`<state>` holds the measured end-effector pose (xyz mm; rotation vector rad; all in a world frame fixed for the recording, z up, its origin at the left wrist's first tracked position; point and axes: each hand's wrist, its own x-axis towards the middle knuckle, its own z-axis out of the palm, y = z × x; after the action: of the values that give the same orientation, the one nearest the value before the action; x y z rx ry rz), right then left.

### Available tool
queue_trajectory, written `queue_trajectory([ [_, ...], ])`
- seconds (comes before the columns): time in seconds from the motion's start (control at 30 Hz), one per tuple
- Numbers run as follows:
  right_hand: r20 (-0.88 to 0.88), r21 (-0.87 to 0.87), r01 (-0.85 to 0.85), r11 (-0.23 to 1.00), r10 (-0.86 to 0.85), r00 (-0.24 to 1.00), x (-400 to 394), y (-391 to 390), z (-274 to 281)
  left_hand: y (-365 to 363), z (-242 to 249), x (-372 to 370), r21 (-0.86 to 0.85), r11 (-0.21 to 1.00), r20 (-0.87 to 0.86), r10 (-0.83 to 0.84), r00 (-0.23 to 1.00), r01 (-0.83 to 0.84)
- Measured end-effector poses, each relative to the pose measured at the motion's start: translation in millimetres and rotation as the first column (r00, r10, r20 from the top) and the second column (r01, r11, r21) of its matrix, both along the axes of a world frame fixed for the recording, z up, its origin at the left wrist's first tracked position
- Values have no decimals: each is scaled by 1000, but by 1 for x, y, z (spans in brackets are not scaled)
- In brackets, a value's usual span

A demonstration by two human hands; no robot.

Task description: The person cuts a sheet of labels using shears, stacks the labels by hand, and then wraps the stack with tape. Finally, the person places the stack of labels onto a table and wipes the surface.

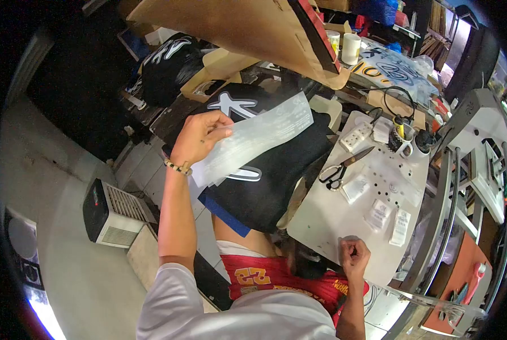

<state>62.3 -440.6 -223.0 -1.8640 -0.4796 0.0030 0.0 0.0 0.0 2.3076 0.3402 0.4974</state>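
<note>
My left hand (203, 136) is closed, pinching the upper edge of a translucent film sheet (259, 136) with faint pale printing between thumb and fingers. The sheet slants over a black garment (287, 175) with white lettering, partly covering it. Over the front edge of the white table (315, 226), my right hand (355, 259) is curled with its fingertips together; what they hold, if anything, I cannot make out. Black-handled scissors (344, 170) lie on this table, with small printed packets (378, 214) beside them.
A power strip (356, 137) and a mug with tools (401, 139) stand at the table's far side. Small dark discs (389, 190) are scattered there. Overhead juts a brown board (242, 34). Right of the table is a metal frame (452, 204); a boxy appliance (117, 212) sits left.
</note>
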Motion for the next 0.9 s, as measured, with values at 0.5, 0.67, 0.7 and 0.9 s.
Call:
queue_trajectory([
  [0.5,-291,948,115,296,668,685,-8,54,86,-170,-14,55,-380,775,44,-530,847,505],
  [0.67,-517,812,390,435,222,827,8,20,89,-180,-36,67,-381,777,-190,-596,780,501],
  [0.7,-494,829,399,392,179,851,8,11,87,-180,-42,67,-389,768,-191,-607,772,508],
  [0.9,-541,796,468,384,104,834,-2,-25,64,-198,-64,71,-531,736,-144,-567,811,421],
])
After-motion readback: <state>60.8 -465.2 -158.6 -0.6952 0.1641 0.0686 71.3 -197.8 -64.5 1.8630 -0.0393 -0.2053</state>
